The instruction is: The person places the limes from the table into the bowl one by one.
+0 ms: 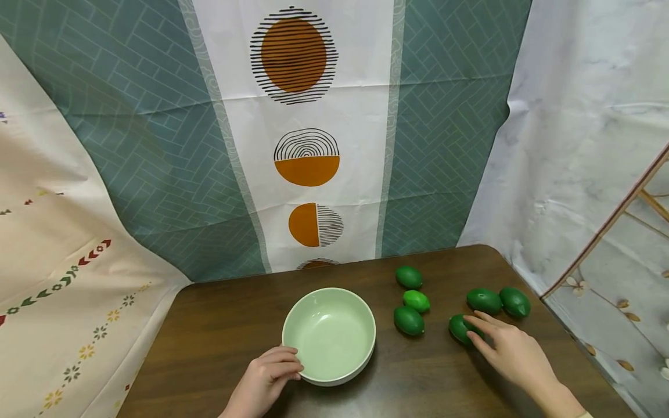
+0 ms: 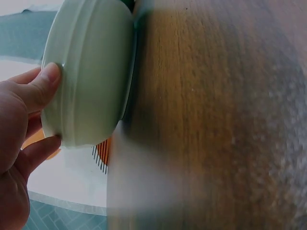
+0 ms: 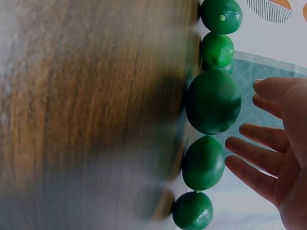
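2 limes (image 1: 483, 301), prob. touching, beyond R hand (image 1: 514, 349)

We observe one glossy, pale green bowl (image 1: 330, 339), upright. To its right lie six smooth, whole limes (image 1: 409, 320): five dark green, one brighter, in two groups of three.

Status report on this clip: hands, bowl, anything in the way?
Left hand grips bowl. Right hand above nearest lime, not gripping. Bowl empty. Three limes lie between bowl and right hand.
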`<state>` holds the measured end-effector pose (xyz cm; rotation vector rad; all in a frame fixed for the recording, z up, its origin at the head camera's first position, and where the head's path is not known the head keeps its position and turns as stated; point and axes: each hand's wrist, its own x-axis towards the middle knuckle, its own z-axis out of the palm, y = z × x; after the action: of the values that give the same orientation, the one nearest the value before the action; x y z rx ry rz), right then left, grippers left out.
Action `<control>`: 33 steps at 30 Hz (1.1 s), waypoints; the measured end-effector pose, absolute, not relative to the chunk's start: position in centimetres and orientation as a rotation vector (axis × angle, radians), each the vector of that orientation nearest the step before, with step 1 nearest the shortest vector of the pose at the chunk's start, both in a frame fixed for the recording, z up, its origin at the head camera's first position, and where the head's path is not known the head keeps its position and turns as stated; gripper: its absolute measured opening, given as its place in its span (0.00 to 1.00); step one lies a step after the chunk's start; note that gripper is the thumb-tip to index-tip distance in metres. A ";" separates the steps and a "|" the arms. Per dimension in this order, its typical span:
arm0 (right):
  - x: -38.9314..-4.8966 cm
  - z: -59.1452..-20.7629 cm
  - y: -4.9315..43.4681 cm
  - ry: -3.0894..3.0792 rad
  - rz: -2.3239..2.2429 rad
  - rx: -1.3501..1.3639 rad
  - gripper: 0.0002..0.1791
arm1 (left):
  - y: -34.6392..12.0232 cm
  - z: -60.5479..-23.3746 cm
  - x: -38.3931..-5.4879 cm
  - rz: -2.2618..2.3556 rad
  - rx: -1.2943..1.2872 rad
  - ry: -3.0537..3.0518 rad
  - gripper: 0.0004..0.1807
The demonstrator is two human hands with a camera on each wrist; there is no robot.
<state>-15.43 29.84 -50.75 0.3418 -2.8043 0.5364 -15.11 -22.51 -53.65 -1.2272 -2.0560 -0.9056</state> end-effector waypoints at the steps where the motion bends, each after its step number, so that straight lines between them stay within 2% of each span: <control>1: -15.5 -50.8 29.8 -2.802 0.537 0.345 0.23 | -22.5 -53.6 -15.1 -0.910 -1.225 -2.065 0.08; 5: -15.6 -50.8 29.7 -2.790 0.542 0.371 0.24 | -22.6 -53.6 -14.9 -0.920 -1.218 -2.106 0.07; 9: -15.8 -50.8 29.6 -2.787 0.545 0.422 0.26 | -22.7 -53.3 -14.9 -0.884 -1.227 -2.102 0.03; 25: -17.0 -50.8 29.3 -2.938 0.532 0.454 0.31 | -22.8 -53.0 -14.9 -0.818 -1.196 -2.119 0.11; 33: -17.4 -50.8 29.0 -2.972 0.544 0.471 0.31 | -22.9 -53.2 -15.1 -0.830 -1.209 -2.100 0.10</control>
<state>-17.42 28.95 -50.76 0.4707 -2.9720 0.5435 -15.10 -22.91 -53.17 -1.2093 -2.0996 -0.8300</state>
